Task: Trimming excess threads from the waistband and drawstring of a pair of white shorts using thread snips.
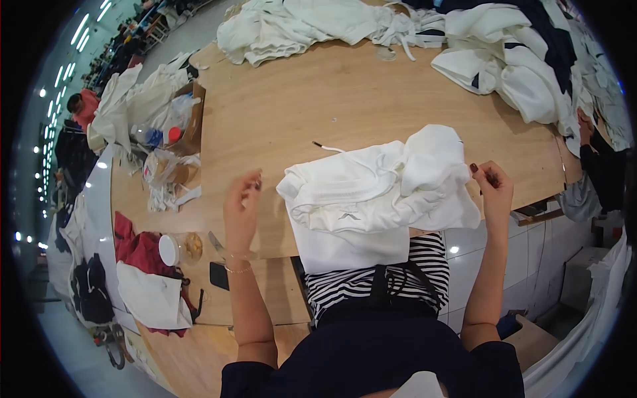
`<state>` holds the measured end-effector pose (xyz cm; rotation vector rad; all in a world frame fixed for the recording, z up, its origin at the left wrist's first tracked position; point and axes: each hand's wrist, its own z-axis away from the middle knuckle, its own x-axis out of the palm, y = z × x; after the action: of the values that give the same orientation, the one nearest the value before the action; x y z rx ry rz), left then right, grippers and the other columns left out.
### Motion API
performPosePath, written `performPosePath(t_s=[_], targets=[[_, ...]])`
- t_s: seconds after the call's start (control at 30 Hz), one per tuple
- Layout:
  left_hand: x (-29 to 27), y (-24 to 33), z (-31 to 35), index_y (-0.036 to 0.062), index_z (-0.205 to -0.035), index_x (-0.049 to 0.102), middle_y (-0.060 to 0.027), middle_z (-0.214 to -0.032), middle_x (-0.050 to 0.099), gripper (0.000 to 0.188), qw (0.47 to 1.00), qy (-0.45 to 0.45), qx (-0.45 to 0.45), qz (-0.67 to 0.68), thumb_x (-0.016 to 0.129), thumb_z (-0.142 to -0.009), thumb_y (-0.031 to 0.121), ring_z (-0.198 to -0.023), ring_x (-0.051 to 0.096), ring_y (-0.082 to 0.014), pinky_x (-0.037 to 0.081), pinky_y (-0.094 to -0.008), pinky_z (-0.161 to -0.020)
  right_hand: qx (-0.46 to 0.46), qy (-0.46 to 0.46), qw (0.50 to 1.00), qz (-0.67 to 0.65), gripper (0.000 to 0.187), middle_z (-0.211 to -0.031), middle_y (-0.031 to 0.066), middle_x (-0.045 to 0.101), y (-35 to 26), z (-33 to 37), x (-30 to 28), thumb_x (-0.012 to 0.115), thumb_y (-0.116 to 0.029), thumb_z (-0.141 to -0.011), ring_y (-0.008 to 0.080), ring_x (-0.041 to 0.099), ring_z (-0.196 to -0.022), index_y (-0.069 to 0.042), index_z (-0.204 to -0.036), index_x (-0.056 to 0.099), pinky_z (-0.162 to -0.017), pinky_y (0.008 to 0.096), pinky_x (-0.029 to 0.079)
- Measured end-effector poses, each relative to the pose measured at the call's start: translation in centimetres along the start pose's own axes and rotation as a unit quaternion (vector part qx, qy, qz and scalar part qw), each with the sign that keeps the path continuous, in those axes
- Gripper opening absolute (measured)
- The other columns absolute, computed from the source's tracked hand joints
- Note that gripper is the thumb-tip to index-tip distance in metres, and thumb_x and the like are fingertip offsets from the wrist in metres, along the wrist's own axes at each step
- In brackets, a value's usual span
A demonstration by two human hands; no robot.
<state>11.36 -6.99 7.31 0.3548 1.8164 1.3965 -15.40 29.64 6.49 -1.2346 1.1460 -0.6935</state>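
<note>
A folded white garment (378,186) lies in front of me, its lower part hanging over the table's edge onto my lap. It looks like a hooded sweatshirt; a white drawstring (330,147) with a dark tip sticks out at its far side, and a small dark mark shows near its front fold. To the left of the cloth, my left hand (243,196) is raised with loosely bent fingers apart, slightly blurred and holding nothing. My right hand (494,186) has curled fingers close to the garment's right edge; whether anything is pinched in them is hidden.
White garments (318,26) are heaped along the far edge and far right. At left are a cardboard box (194,119) with bottles, a lidded jar (179,249), scissors (215,243), a dark phone-like slab (219,275) and red cloth (139,242). Another person's arm (600,159) reaches in at right.
</note>
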Motion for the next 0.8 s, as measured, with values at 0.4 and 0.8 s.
performPosePath(t_s=[0.4, 0.8], targets=[[7.7, -0.6, 4.3, 0.0115, -0.12, 0.059, -0.012, -0.122, 0.053, 0.05, 0.915, 0.01, 0.173, -0.364, 0.07, -0.071, 0.01, -0.118, 0.044, -0.0336, 0.034, -0.0448, -0.101, -0.101, -0.061, 0.961, 0.25, 0.041, -0.097, 0.0084, 0.066, 2.2, -0.5, 7.7, 0.076, -0.03, -0.074, 0.0247, 0.066, -0.084, -0.013, -0.11, 0.065, -0.074, 0.0347, 0.051], [5.2, -0.1, -3.9, -0.0018, -0.105, 0.06, -0.0099, -0.099, 0.056, 0.025, 0.978, 0.048, 0.182, -0.086, 0.056, -0.08, -0.005, -0.095, 0.055, -0.0229, 0.042, -0.0296, -0.086, -0.202, 0.08, 0.975, 0.051, 0.028, -0.09, 0.0065, 0.06, -1.1, -0.9, 6.3, 0.066, 0.003, -0.075, 0.0233, 0.061, -0.074, -0.008, -0.1, 0.062, -0.063, 0.0308, 0.048]])
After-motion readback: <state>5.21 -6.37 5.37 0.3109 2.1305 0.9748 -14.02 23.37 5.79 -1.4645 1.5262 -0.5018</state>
